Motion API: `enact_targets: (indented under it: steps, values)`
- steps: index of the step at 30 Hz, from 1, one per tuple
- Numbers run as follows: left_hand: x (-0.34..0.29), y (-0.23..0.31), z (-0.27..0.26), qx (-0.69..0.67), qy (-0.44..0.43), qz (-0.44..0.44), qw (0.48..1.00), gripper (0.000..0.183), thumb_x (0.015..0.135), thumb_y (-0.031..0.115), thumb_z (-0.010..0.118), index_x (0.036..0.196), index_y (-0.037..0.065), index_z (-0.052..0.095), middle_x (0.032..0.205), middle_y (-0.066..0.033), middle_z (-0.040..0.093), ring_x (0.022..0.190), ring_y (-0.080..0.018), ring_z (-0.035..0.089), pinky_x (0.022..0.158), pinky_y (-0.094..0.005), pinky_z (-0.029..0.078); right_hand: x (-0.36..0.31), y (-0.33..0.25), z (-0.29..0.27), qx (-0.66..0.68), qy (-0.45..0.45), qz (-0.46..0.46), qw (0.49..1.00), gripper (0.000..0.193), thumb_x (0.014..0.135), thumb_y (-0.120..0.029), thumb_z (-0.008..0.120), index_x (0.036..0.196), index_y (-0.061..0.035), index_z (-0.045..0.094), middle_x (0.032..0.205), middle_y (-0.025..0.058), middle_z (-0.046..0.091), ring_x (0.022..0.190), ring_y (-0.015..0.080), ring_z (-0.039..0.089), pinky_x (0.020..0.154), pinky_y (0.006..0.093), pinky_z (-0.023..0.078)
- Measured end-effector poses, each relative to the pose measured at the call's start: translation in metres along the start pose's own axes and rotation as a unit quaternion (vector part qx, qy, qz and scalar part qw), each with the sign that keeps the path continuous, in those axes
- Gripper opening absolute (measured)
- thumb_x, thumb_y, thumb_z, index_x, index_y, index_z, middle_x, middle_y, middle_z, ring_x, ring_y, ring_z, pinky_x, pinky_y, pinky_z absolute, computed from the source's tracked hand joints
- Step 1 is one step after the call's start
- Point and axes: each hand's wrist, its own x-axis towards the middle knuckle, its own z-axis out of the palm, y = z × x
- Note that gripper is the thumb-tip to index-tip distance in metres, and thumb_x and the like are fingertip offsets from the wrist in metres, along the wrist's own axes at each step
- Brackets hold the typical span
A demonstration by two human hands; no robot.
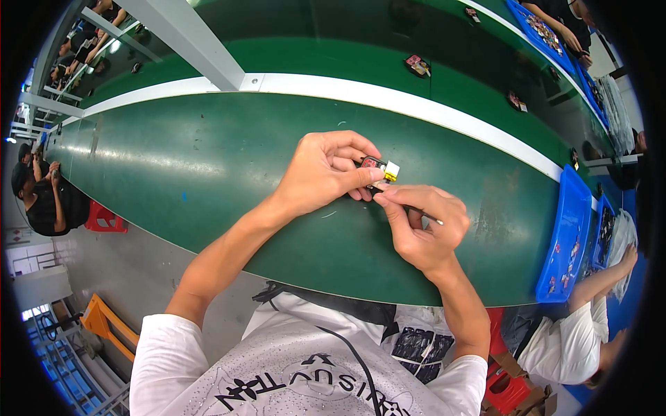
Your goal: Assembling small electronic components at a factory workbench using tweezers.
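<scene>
A: Part point(380, 168) — small, dark, with a red patch and a white-and-yellow end. Where is it?

B: Above the green worktop point(208, 173), near its middle, pinched in the left hand point(326, 173). The fingers point(347, 147) curl over its top, the thumb presses from below; they are closed on it.

A: And the right hand point(423, 229)?

B: Just beside it, to the lower right. Its fingers are closed on a thin dark tool point(424, 214), held like a pen. One end pokes out toward the right; the working end meets the underside of the part, right where both thumbs come together. I cannot tell the exact tip.

A: Are the hands touching?

B: Yes, fingertips against fingertips at the part.

A: What else is around?

B: A white strip point(416, 107) runs along the far edge of the worktop, with a glossier green lane beyond it carrying a few small parts point(417, 65). A blue tray point(565, 236) sits at the right end, holding small pieces, and a neighbour's arm point(603, 277) reaches toward it. More blue trays point(544, 31) lie at the top right, where another person works. Red stool point(510, 388) at lower right, a red crate point(104, 218) on the floor at the left.
</scene>
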Motion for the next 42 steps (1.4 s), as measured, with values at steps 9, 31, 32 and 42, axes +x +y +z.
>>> enact_targets:
  steps: [9, 31, 32, 42]
  values:
    - [0.0, -0.001, -0.001, 0.034, 0.012, 0.007, 0.999, 0.024, 0.091, 0.002, 0.074, 0.111, -0.007, 0.066, 0.089, -0.0106, 0.073, 0.071, -0.0105, 0.07, 0.061, -0.0229, 0.057, -0.002, 0.005, 0.004, -0.014, -0.002, -0.014, 1.0, 0.018, 0.074, 0.001, 0.085, 0.086, -0.007, 0.073, 0.085, 0.0045, 0.078, 0.043, 0.0071, 0.049, 0.045, 0.0237, 0.032]
    - [0.052, 0.008, -0.028, 0.059, 0.096, 0.04, 0.993, 0.018, 0.093, 0.004, 0.07, 0.106, -0.007, 0.063, 0.086, -0.0134, 0.072, 0.062, -0.0148, 0.068, 0.056, -0.0263, 0.057, 0.008, 0.017, -0.004, -0.029, 0.048, -0.01, 0.998, 0.018, 0.074, -0.001, 0.085, 0.087, -0.0042, 0.074, 0.079, 0.0059, 0.076, 0.042, 0.0089, 0.046, 0.042, 0.0245, 0.035]
    - [0.069, 0.012, -0.042, 0.085, 0.128, 0.072, 0.985, 0.02, 0.093, 0.006, 0.071, 0.106, -0.006, 0.063, 0.086, -0.0131, 0.072, 0.061, -0.015, 0.068, 0.057, -0.0262, 0.057, 0.008, 0.017, -0.005, -0.044, 0.054, -0.015, 0.997, 0.018, 0.074, -0.001, 0.086, 0.088, -0.0036, 0.074, 0.078, 0.0062, 0.075, 0.041, 0.0082, 0.043, 0.042, 0.0243, 0.035]
    - [0.163, 0.043, -0.127, 0.696, 0.392, 0.137, 0.586, 0.046, 0.096, 0.04, 0.066, 0.102, -0.006, 0.067, 0.085, -0.0229, 0.073, 0.077, -0.0349, 0.074, 0.065, -0.0451, 0.059, 0.008, 0.02, -0.003, -0.061, 0.03, -0.015, 0.998, 0.017, 0.074, -0.006, 0.085, 0.086, -0.0071, 0.073, 0.075, 0.0032, 0.074, 0.044, 0.0113, 0.051, 0.044, 0.026, 0.04]
